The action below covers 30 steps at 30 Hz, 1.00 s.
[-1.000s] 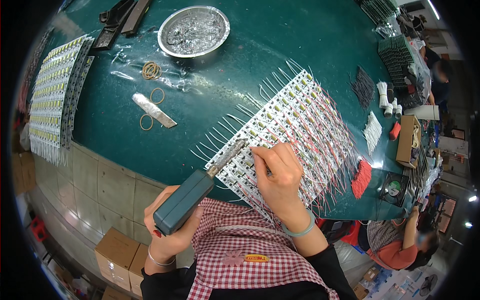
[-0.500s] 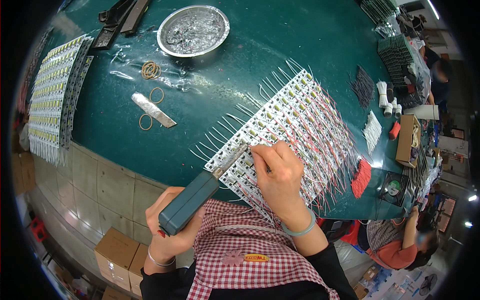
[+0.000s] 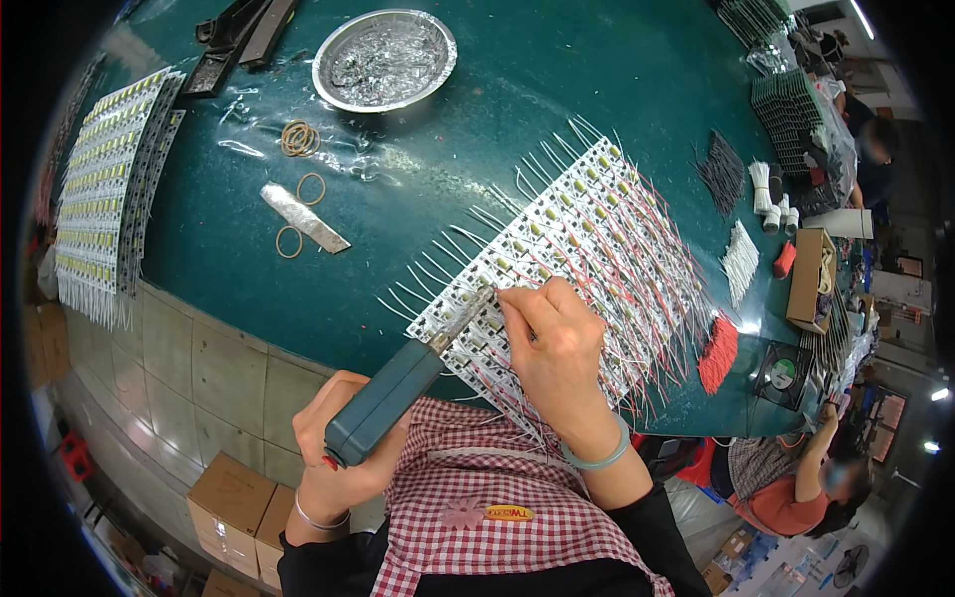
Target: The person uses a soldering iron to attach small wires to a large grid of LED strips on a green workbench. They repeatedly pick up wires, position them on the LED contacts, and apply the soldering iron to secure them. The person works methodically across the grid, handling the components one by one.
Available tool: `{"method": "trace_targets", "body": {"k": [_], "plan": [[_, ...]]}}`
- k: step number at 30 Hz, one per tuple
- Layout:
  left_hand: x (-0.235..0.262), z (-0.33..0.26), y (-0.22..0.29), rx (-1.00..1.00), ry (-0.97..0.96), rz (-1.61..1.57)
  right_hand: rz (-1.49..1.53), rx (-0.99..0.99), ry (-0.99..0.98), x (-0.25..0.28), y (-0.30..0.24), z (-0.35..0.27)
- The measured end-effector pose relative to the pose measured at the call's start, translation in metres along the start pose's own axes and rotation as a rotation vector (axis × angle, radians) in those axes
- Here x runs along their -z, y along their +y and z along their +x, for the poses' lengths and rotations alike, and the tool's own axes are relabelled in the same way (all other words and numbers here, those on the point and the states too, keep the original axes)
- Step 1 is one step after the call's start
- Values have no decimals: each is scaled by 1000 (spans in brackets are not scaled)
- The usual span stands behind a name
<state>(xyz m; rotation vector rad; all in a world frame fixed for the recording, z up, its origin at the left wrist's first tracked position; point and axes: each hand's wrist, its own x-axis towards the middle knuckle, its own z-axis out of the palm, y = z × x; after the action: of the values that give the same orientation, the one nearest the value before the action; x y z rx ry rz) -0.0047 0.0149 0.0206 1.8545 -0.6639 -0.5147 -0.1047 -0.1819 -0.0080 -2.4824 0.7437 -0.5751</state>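
My left hand (image 3: 343, 453) is wrapped round the dark green body of a soldering gun (image 3: 386, 400). The gun's metal tip slants up to the right and meets a panel of small white circuit boards (image 3: 542, 239). Just beside the tip, my right hand (image 3: 557, 333) is closed in a pinch of thumb and forefinger low over the panel. Whatever those fingertips hold is too small to make out. White wires stick out along the panel's upper left edge, and red and white wires lie across its right part.
A metal bowl (image 3: 386, 62), rubber bands (image 3: 298, 139) and a foil-wrapped strip (image 3: 304, 217) lie on the green table (image 3: 229, 298). Stacked wired panels (image 3: 109, 189) stand at left. To the right are black (image 3: 721, 171), white (image 3: 740, 263) and red wire bundles (image 3: 718, 355), a small fan (image 3: 783, 375) and a co-worker (image 3: 796, 478).
The soldering gun and my left hand have shifted slightly to the right. My right hand stays almost in place. At the right, the co-worker's arm has moved a little.
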Motion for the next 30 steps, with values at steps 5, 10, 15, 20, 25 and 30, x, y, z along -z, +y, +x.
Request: {"method": "trace_targets", "body": {"k": [5, 10, 15, 20, 25, 30], "plan": [[1, 1, -1, -78, 0, 16, -4, 11, 15, 0, -1, 1], [5, 1, 0, -125, 19, 55, -2, 9, 15, -1, 0, 0], [2, -2, 0, -105, 57, 14, 5, 1, 20, -2, -1, -1], [4, -5, 0, -55, 64, -16, 2, 4, 34, -3, 0, -2], [7, -12, -1, -16, 66, 7, 63, 48, 143, -3, 2, -5], [13, -20, -3, 79, 66, 23, 108, 103, 122, 5, -13, -18]]}}
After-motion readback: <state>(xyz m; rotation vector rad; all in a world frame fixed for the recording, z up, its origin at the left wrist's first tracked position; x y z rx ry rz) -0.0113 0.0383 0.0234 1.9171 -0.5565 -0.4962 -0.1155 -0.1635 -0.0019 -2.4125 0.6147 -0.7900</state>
